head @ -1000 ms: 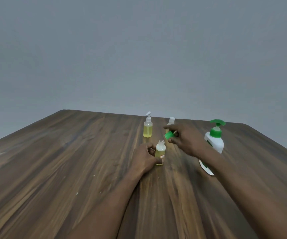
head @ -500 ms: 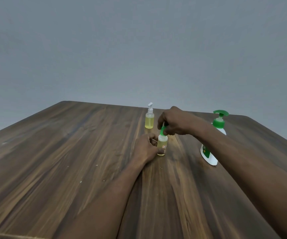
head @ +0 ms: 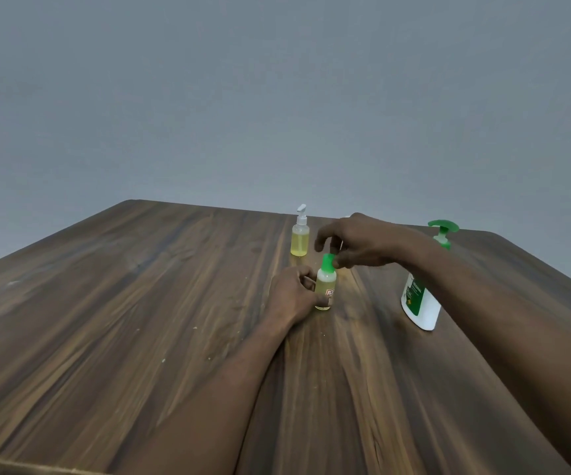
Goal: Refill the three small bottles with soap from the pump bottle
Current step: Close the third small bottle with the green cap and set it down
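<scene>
A small bottle of yellow soap with a red label stands mid-table, and my left hand grips its body from the left. A green cap sits on its neck. My right hand hovers over it, thumb against the cap's right side and index finger curved over the top. Behind stands a second small bottle with a white spray top, filled with yellow soap. The third small bottle is almost hidden behind my right hand. The white pump bottle with a green pump stands at the right, behind my right forearm.
The brown wooden table reaches a plain grey wall. Its far edge runs just behind the bottles, and its right edge lies beyond the pump bottle. A few pale crumbs dot the wood left of my left forearm.
My right hand brought the green cap from the air down onto the open neck of the bottle that my left hand holds. The left hand stayed put.
</scene>
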A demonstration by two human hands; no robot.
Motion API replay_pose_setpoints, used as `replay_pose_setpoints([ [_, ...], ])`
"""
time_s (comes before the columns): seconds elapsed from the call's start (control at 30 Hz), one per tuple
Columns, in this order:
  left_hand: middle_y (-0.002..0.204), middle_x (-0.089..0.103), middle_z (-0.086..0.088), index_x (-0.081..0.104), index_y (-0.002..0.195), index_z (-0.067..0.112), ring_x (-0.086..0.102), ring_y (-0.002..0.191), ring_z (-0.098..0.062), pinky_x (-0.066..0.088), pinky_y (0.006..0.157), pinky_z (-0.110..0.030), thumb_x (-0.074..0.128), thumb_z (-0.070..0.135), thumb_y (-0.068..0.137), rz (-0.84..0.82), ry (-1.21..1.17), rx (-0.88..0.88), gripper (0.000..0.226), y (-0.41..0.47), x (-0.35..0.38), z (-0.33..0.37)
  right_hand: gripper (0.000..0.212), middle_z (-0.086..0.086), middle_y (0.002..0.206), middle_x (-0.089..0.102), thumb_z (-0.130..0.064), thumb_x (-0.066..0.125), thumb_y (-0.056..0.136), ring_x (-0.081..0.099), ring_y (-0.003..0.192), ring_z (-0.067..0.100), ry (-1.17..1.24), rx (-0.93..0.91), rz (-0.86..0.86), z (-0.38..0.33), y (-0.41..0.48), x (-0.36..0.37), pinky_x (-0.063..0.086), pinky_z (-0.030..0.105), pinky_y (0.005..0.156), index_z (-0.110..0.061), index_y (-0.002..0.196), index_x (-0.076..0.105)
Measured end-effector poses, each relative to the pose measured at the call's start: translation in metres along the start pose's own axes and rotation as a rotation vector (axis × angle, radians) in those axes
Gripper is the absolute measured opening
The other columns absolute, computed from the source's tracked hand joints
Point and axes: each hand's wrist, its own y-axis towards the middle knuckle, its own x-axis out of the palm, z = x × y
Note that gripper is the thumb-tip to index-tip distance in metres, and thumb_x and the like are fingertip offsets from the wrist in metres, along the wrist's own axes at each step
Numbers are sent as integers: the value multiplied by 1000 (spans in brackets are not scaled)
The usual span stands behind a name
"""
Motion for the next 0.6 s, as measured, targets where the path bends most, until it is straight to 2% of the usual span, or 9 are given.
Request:
replay_pose_setpoints([
  [0.07, 83, 74, -12, 76, 93, 17, 71, 79, -28, 56, 79, -46, 90, 11, 62, -6, -5, 3, 35, 1, 0, -1, 8, 3, 72, 74, -14, 68, 90, 70, 59, 12, 43, 6, 8, 3, 0, 3, 56, 29, 68, -9, 96, 67],
  [0.17, 73, 67, -4, 76, 91, 17, 61, 68, -19, 56, 77, -46, 90, 11, 61, -8, -8, 14, 33, 1, 0, -2, 44, 12, 58, 68, -36, 65, 94, 60, 39, 17, 15, 90, 71, -3, 6, 12, 47, 18, 47, 1, 71, 61],
  [0.23, 71, 63, -2, 76, 90, 16, 57, 67, -16, 55, 77, -46, 90, 10, 61, -4, -21, 0, 33, 1, 0, -1, 57, 8, 51, 62, -51, 56, 96, 53, 36, 16, -96, 114, 156, -9, 8, 15, 46, 24, 50, -7, 58, 52],
  [0.3, 72, 65, -3, 75, 90, 16, 59, 68, -17, 56, 78, -46, 90, 10, 60, -4, -25, -12, 34, 1, 0, 0, 52, 10, 66, 68, -51, 53, 97, 63, 54, 19, -111, 65, 133, -10, 7, 13, 45, 29, 59, -7, 70, 59],
  [0.37, 78, 72, -9, 76, 93, 17, 65, 73, -19, 56, 81, -47, 90, 10, 61, -7, -31, -15, 36, 0, 0, 0, 28, 5, 96, 68, -35, 62, 95, 62, 82, 18, -118, -9, 20, -10, 2, 6, 41, 30, 67, -10, 107, 64],
  [0.4, 82, 74, -12, 77, 93, 17, 68, 75, -21, 58, 82, -49, 90, 9, 61, -8, -34, -15, 36, 0, 0, 0, 26, 2, 101, 65, -25, 65, 93, 58, 83, 16, -126, -28, -14, -11, 0, 4, 39, 29, 69, -14, 116, 62],
  [0.43, 84, 75, -13, 77, 93, 17, 70, 77, -24, 58, 83, -50, 90, 8, 61, -10, -34, -15, 36, 1, 0, -1, 24, 3, 99, 66, -19, 66, 91, 58, 78, 14, -134, -36, -16, -10, 0, 4, 41, 28, 69, -13, 114, 63],
  [0.5, 85, 75, -14, 76, 91, 17, 70, 79, -27, 58, 83, -50, 91, 9, 61, -11, -24, -13, 35, 1, 0, -2, 20, 11, 79, 73, -22, 63, 94, 66, 61, 18, -72, 11, 10, -8, 1, 10, 53, 33, 68, -3, 93, 65],
  [0.6, 87, 74, -17, 75, 91, 14, 70, 82, -33, 57, 84, -53, 90, 9, 60, -4, -26, -18, 35, 0, 0, -1, 58, 11, 51, 65, -50, 50, 99, 62, 40, 21, -90, 123, 93, -8, 5, 21, 56, 36, 64, -7, 60, 50],
])
